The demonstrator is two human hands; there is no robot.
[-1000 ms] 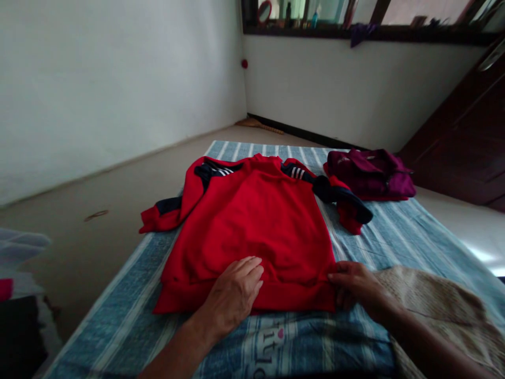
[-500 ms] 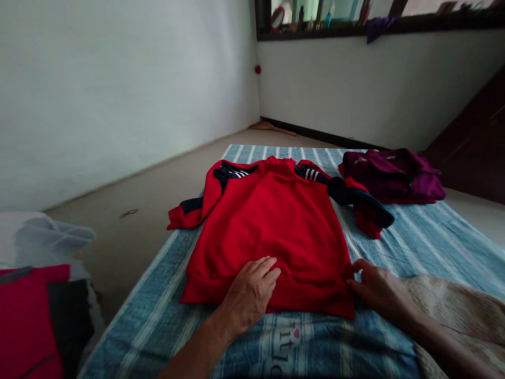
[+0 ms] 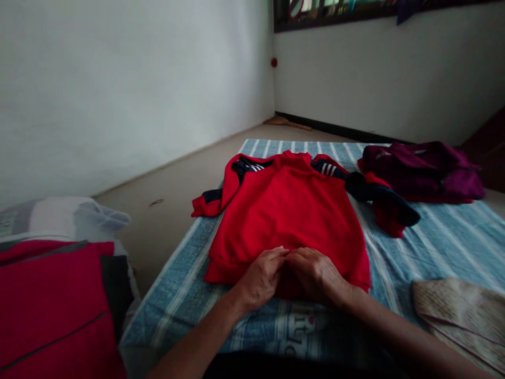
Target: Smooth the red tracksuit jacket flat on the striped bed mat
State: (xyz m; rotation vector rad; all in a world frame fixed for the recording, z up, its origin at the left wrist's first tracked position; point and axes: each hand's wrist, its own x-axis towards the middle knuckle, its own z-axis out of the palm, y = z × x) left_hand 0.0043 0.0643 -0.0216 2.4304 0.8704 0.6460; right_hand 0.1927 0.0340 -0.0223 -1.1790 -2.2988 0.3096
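A red long-sleeved sweatshirt (image 3: 292, 210) with navy panels and white stripes at the shoulders lies spread on the striped blue bed cover (image 3: 179, 273). Its collar points away from me. My left hand (image 3: 266, 273) rests on the lower middle of the sweatshirt, just above the hem, fingers stretched forward. Beside it my right hand (image 3: 315, 271) lies on the same part, palm down, its fingertips close against those of the left. The fingers look laid on the cloth rather than closed round it. The sweatshirt's right sleeve (image 3: 389, 202) is bent and bunched outward.
A folded purple garment (image 3: 422, 168) sits atop red cloth at the far right of the bed. Beige knitted cloth (image 3: 460, 316) lies near the right edge. To the left are a dark pink garment (image 3: 55, 305) and a whitish plastic bag (image 3: 71, 216). A white wall (image 3: 158, 79) stands behind.
My right hand has left the hem's right corner and moved inward beside the left hand. The left hand remains on the sweatshirt's lower middle. The view has shifted slightly left.
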